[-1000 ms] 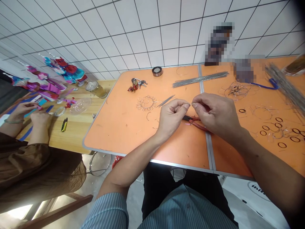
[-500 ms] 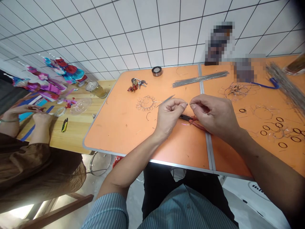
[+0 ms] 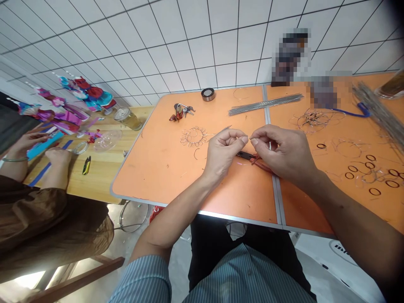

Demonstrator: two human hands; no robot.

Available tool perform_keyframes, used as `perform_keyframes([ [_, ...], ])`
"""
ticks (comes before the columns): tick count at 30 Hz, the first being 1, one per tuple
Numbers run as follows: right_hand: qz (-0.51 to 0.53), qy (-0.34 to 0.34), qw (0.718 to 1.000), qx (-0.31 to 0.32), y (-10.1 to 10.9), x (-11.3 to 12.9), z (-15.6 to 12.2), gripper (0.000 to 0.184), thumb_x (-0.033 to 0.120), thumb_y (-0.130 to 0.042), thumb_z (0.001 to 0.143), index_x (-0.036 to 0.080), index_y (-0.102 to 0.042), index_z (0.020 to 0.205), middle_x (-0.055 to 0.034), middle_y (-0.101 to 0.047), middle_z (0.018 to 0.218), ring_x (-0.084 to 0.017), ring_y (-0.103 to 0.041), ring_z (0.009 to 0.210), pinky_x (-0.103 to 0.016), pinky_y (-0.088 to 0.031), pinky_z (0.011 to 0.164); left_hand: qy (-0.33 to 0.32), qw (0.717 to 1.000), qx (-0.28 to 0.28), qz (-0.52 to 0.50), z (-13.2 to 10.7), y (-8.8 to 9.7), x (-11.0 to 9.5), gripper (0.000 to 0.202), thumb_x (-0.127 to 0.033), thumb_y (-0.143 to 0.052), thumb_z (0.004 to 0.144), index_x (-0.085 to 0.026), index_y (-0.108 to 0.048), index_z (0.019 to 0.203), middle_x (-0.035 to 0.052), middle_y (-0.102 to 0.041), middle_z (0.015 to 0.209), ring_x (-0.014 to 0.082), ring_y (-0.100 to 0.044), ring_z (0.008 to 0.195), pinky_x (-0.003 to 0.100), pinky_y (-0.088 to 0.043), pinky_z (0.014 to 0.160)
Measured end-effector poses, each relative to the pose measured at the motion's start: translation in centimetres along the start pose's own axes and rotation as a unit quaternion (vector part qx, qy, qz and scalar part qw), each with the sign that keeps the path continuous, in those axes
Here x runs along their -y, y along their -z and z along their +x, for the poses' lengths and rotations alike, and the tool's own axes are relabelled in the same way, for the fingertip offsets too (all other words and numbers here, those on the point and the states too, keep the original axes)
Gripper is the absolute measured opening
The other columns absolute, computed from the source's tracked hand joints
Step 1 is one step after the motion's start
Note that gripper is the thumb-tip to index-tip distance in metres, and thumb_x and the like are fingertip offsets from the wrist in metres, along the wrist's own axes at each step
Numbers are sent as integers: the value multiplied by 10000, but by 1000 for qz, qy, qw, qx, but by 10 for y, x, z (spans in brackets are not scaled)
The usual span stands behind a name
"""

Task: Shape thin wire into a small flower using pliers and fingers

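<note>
My left hand is closed in a pinch above the orange table, with thin metal wire poking out behind its fingers. Close beside it, fingertips almost meeting, my right hand pinches the wire's fine end; that end is too small to see clearly. Pliers with red handles lie under my right hand, partly covered by it. Left of my hands rests a flower-shaped loop of bent wire. A bundle of straight wires lies farther back.
On the orange table are a tape roll, keys, tangled wire and several dark rings. At left, a co-worker's hands work at a wooden table with a yellow cutter and a jar.
My hands stay nearly in place; the wire behind my left fingers now shows less. The co-worker's hands have shifted, and a light-blue strip by them shows more.
</note>
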State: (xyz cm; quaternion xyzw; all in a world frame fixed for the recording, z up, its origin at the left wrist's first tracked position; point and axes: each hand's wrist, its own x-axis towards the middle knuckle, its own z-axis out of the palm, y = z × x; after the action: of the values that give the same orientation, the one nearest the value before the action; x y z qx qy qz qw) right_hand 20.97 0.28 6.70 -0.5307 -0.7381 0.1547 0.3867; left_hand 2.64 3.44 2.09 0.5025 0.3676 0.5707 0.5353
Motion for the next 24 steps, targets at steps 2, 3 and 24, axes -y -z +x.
perform_keyframes([
  [2, 2, -4, 1000, 0, 0, 1, 0, 111, 287, -701, 1004, 312, -750, 908, -12, -722, 739, -226, -588, 643, -404, -463, 691, 3, 1000, -6, -5, 0, -1, 0, 474, -629, -1058, 786, -242, -793, 855, -69, -466, 635, 84, -338, 593, 289, -327, 588],
  [3, 3, -6, 1000, 0, 0, 2, 0, 112, 294, -704, 1006, 314, -750, 905, -12, -719, 737, -228, -592, 642, -405, -463, 690, 6, 1000, -8, -7, 1, -1, 0, 478, -629, -1059, 783, -241, -790, 855, -68, -489, 643, 84, -351, 597, 289, -347, 596],
  [24, -155, -70, 981, 91, 17, -30, -7, 282, 412, -678, 1077, 261, -830, 1261, -74, -885, 1066, -328, -814, 956, -391, -450, 721, 27, 994, -69, -77, 8, 3, -6, 368, -429, -1098, 701, -207, -827, 813, -36, -683, 721, 86, -562, 682, 262, -466, 728],
])
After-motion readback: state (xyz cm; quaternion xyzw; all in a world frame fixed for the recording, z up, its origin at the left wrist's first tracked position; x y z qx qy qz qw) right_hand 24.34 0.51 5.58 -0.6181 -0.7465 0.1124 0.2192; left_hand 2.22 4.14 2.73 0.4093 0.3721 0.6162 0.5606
